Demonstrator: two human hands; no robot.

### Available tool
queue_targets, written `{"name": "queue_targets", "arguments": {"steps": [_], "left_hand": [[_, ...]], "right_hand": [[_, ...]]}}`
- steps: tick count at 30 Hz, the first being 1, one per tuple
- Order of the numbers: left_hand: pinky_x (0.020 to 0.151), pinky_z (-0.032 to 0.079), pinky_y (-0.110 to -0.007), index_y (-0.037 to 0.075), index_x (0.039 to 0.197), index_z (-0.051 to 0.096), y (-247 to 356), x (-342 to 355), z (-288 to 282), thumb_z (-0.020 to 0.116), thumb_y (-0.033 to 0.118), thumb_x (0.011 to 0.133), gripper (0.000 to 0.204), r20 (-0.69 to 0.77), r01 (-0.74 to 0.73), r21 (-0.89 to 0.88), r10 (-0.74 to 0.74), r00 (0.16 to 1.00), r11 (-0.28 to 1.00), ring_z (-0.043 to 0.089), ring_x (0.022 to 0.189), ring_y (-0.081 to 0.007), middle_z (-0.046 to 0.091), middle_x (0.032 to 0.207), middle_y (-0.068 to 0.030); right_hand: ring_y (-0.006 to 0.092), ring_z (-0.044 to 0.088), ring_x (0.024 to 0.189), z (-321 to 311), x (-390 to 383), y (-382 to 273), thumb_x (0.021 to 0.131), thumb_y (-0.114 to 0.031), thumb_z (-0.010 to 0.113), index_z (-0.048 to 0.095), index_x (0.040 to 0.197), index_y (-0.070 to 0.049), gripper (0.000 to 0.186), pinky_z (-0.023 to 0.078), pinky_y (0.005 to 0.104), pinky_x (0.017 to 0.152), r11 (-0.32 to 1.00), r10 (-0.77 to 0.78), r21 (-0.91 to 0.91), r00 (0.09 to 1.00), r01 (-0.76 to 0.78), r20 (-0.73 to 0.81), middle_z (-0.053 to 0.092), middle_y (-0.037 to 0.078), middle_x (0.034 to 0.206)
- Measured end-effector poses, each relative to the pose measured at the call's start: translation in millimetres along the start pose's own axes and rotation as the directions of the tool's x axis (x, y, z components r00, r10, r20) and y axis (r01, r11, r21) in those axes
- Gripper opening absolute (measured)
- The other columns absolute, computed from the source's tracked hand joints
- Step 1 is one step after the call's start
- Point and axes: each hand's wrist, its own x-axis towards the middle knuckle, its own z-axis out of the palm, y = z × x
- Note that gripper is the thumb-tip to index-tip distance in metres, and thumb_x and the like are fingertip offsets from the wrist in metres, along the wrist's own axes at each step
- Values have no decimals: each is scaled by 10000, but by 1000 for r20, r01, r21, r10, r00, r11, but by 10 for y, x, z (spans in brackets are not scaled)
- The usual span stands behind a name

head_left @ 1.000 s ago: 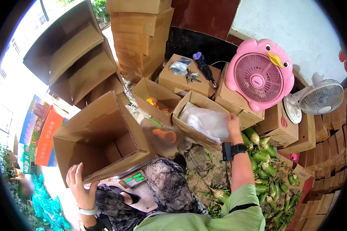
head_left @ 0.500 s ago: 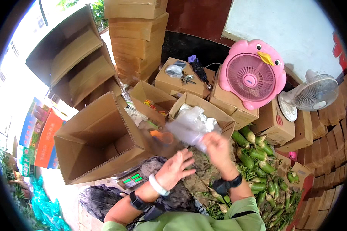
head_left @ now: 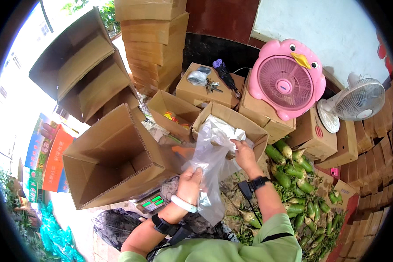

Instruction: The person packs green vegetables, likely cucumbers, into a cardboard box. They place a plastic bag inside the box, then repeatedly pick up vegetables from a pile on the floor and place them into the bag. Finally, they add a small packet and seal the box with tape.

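My left hand (head_left: pixel 188 185) pinches a clear plastic bag (head_left: pixel 214 192) that hangs loosely in front of me. My right hand (head_left: pixel 243 157), higher and to the right, is closed on the same bag beside a cardboard box of white plastic bags (head_left: pixel 262 139). An empty open carton (head_left: pixel 105 153) stands to the left, on or against a digital scale (head_left: pixel 148 203) with green displays. A smaller open box (head_left: pixel 166 105) with colourful contents sits behind.
Green radishes (head_left: pixel 292 174) lie piled at my right. A pink fan (head_left: pixel 288 65) and a white fan (head_left: pixel 353 105) sit on boxes behind. Stacked cartons (head_left: pixel 150 30) rise at the back; an orange box (head_left: pixel 59 157) and teal plastic (head_left: pixel 54 227) are at the far left.
My left hand has left the big carton's rim and moved right. My right hand has pulled a bag out of the box, and both hands now grip it.
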Motion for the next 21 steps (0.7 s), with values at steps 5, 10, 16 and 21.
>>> {"name": "queue_targets", "arguments": {"steps": [5,10,16,21], "left_hand": [[470,338,-177,58,1115,565,146,-166,143,434,136,941,231,86,-33,117,23,996,993,401,552,-21,513,720,64],[678,398,-170,21,1181,524,474,-633,52,432,89,932,273,210,-155,140,124,970,978,473,769,-12,570,935,40],[656,414,-180,46,1248,477,676,-1357,-753,443,85,915,337,-40,-11,144,17,999,990,492,768,-30,570,904,36],[707,405,-192,20,1152,540,237,-1652,-1400,475,90,907,263,-209,-46,124,71,975,991,501,774,-49,585,888,30]], "right_hand": [[352,591,851,438,257,165,796,-102,500,644,960,-148,223,471,434,744,994,21,-111,982,-1,186,611,153,935],[345,594,862,569,206,466,803,-124,519,637,939,-109,180,473,428,729,954,282,-136,954,-267,103,621,168,937],[309,584,872,214,-210,-79,805,-116,580,615,1019,-83,219,468,377,790,843,221,494,974,-212,40,603,159,979],[295,585,864,279,-826,-475,826,-153,572,619,1007,-69,205,470,363,789,882,-210,469,922,35,326,609,129,966]]}}
